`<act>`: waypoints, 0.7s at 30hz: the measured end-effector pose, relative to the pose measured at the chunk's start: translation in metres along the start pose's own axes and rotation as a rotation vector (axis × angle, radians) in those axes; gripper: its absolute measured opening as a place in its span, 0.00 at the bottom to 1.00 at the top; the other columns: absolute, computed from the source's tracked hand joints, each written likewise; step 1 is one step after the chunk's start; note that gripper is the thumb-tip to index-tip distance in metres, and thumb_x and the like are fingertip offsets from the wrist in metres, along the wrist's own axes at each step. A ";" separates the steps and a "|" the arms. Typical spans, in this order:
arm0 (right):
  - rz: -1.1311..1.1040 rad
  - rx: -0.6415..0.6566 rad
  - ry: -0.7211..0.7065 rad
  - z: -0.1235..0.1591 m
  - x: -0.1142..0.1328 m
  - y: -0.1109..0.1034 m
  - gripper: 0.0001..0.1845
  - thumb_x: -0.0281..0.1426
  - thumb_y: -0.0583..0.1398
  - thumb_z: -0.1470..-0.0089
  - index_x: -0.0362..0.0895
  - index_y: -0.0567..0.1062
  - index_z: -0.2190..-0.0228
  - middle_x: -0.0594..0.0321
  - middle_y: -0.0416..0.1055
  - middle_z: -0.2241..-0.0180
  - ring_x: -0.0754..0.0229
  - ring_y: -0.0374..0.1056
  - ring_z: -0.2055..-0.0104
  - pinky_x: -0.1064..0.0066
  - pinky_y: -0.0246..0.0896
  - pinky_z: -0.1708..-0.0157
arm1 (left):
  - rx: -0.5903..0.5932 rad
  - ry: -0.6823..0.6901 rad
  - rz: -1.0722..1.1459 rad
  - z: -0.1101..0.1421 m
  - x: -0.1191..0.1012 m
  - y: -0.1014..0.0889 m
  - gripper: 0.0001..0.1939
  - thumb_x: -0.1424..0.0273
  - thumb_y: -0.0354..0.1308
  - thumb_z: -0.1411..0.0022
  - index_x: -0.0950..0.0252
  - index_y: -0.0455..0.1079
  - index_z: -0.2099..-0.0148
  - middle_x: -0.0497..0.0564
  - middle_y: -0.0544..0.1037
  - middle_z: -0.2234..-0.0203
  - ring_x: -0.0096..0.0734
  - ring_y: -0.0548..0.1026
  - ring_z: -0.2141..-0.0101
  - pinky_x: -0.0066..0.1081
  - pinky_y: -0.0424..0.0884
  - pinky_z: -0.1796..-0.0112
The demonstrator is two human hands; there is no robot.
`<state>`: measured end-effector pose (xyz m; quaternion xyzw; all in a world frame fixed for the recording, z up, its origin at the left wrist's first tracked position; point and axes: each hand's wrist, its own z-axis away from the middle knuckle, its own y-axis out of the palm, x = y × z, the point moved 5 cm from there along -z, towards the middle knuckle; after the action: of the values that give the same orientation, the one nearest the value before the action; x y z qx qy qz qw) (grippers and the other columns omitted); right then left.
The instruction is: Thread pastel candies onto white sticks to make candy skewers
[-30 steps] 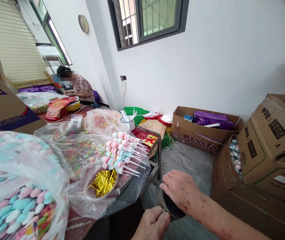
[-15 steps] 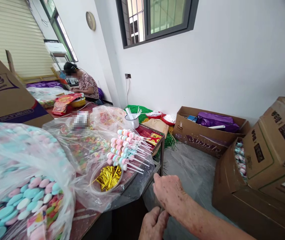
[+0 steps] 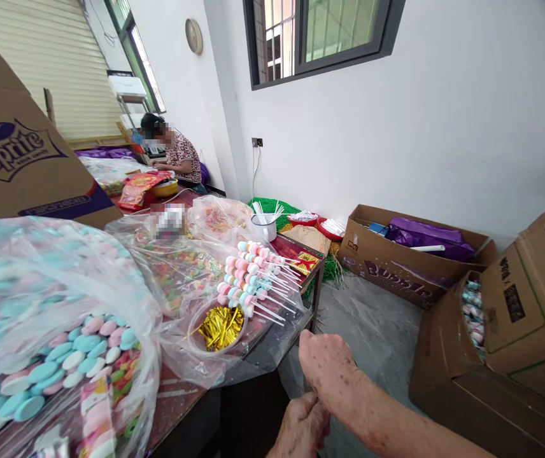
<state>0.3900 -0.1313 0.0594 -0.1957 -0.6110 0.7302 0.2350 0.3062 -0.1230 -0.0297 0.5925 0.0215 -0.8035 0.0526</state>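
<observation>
My right hand (image 3: 326,364) is closed in a fist just off the table's front edge, its fingertips turned away from view. Right below it, my left hand (image 3: 302,423) is closed too, thumb and fingers pressed together close to the right wrist. Whatever they grip, if anything, is hidden behind the knuckles. Nearest to them on the table lies a row of marshmallow skewers (image 3: 248,280), their white sticks pointing toward my hands. Beside the skewers stands a clear bowl of gold twist ties (image 3: 221,327).
A big clear bag of pastel candies (image 3: 62,280) fills the left of the red table (image 3: 177,397). Farther back are a white mug of sticks (image 3: 265,229) and a seated person (image 3: 181,152). Cardboard boxes (image 3: 396,267) stand on the floor at right.
The view has turned left, so the table and boxes sit farther right in the picture. Both hands stay together and closed, the left drawn slightly closer under the right.
</observation>
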 end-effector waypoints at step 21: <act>0.122 0.018 0.072 0.013 -0.012 -0.015 0.07 0.19 0.56 0.46 0.35 0.72 0.65 0.45 0.77 0.72 0.52 0.78 0.67 0.70 0.69 0.70 | 0.035 0.044 0.028 0.002 -0.022 0.010 0.24 0.48 0.47 0.39 0.64 0.58 0.73 0.44 0.58 0.77 0.28 0.56 0.73 0.29 0.55 0.71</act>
<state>0.3943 -0.1469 0.0766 -0.2569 -0.5824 0.7411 0.2136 0.3117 -0.1320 -0.0080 0.6112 0.0004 -0.7897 0.0530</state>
